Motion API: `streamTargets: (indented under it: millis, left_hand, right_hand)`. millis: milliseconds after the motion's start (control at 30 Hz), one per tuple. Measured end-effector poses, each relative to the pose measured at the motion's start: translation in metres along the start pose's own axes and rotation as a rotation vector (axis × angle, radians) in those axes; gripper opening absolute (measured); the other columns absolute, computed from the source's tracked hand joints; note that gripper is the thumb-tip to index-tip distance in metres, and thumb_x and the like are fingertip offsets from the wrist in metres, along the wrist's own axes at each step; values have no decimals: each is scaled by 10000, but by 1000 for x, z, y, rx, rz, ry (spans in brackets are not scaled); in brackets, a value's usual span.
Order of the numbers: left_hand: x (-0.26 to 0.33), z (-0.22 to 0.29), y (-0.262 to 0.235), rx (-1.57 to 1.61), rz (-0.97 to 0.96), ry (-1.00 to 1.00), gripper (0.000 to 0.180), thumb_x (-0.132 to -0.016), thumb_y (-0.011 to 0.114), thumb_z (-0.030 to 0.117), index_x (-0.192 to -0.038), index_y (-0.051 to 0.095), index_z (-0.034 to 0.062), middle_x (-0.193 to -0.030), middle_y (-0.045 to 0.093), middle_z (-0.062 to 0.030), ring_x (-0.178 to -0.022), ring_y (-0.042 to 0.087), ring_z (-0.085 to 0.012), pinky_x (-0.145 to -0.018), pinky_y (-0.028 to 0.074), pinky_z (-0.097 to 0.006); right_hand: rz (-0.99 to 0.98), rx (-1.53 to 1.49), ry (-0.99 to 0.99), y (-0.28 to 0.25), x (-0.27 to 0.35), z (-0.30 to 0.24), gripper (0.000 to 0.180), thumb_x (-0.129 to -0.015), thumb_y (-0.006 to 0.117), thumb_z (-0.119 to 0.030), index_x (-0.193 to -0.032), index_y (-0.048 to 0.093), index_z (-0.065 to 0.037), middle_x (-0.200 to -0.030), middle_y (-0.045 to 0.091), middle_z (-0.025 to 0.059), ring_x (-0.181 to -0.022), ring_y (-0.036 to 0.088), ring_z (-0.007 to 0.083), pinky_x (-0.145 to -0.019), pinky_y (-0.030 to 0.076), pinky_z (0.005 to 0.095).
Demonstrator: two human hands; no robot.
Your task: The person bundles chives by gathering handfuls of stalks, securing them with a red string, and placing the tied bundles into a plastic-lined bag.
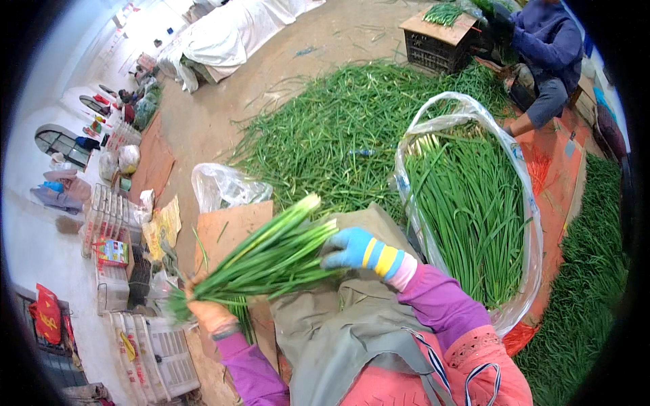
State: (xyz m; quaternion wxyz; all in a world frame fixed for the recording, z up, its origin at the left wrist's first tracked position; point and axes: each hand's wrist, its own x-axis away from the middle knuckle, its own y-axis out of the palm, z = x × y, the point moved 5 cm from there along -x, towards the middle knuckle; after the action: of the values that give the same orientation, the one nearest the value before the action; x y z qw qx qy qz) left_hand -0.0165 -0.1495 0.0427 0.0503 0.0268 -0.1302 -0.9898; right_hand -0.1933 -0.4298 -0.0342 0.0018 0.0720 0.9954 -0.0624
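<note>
A thick bunch of garlic chives lies slantwise in front of me, white stem ends to the upper right and leaf tips to the lower left. My left hand, in an orange glove, is closed round the leafy end and slightly blurred. At the stem end my right hand, in a blue and yellow glove, has its fingers bent against the stalks; its fingertips are partly hidden. Below the bunch are a brown board and my grey apron. To the right, a clear plastic bag holds many upright chives.
Loose greens spread over the floor ahead. More greens lie at the far right. A co-worker sits beside a black crate at the upper right. White crates stand at left, and a crumpled plastic bag lies past the board.
</note>
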Motion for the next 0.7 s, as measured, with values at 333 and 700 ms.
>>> streamTargets:
  millis: [333, 700]
  left_hand:
    - [-30, -114, -92, 277, 3, -442, 312, -831, 471, 297, -940, 585, 27, -1009, 598, -156, -920, 558, -323, -836, 449, -462]
    - [-44, -147, -107, 201, -219, -502, 492, -855, 396, 385, -1183, 504, 35, -1202, 514, -156, -1073, 482, -332, -926, 375, -468]
  right_hand:
    - [-111, 353, -77, 13, 31, 6, 284, -771, 581, -388, -862, 654, -130, -771, 627, 137, -738, 602, 317, -635, 472, 411]
    - [405, 382, -174, -46, 29, -15, 390, -759, 655, -300, -1042, 565, -45, -896, 609, 163, -765, 605, 280, -644, 479, 356]
